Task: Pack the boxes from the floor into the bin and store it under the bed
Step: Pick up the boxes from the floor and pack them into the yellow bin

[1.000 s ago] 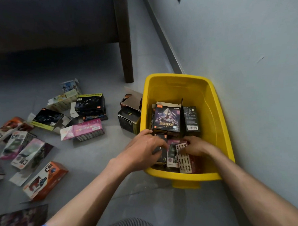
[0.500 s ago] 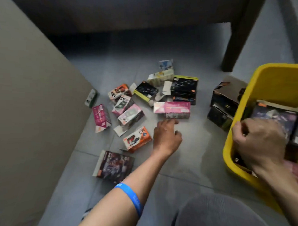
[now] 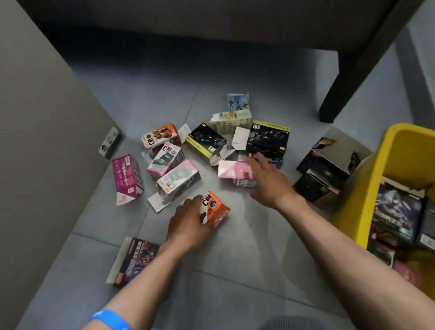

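Left hand [image 3: 188, 224] is closing its fingers on the small orange cardboard box [image 3: 215, 209]; right hand [image 3: 269, 180], fingers spread, is hovering over the pink carton [image 3: 232, 170] beyond it, contact unclear.

The yellow bin [image 3: 396, 156] is cut off by the right edge — only its left wall and part of its contents show. The right hand [image 3: 267, 181] is motion-blurred and covers pt of the pink box [image 3: 232, 169]; fingers indistinct. The left hand [image 3: 188, 225] hides approx half the orange box [image 3: 216, 209]. Small print on boxes — too small to read. The left forearm hides pt of the purple box [image 3: 134, 260].
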Demonstrator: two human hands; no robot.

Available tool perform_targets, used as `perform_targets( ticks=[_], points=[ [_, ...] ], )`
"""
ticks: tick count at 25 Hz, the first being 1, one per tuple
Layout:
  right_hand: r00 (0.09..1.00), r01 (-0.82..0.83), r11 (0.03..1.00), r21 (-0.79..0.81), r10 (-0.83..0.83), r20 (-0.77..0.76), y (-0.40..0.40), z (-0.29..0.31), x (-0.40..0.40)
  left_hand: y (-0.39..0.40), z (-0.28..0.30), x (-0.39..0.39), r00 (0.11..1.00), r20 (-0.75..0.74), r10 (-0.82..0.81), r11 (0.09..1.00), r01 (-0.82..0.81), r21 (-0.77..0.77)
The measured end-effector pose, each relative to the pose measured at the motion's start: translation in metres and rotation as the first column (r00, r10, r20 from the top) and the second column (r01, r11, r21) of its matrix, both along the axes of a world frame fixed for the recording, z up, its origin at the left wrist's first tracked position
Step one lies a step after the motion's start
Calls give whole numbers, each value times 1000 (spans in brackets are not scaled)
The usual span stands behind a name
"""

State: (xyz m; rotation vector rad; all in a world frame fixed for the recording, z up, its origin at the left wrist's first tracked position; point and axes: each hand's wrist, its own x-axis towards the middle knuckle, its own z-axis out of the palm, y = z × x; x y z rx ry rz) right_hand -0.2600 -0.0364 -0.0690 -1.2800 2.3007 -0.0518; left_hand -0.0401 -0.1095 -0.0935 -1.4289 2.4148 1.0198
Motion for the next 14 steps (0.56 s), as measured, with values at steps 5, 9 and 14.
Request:
perform_targets(
  ticks=[5,9,14],
  points=[
    [971,42,992,123,-11,-237,5,-27,-1,-16,18,-5,926,-315,207,962,-134,239],
    [964,155,986,56,-163,212,41,-13,32,-11,23,-11,862,-350,366,905,-241,351],
    [861,420,842,-340,-251,442,58,66,35,-11,67,-35,718,-526,457,884,-298,361]
  ],
)
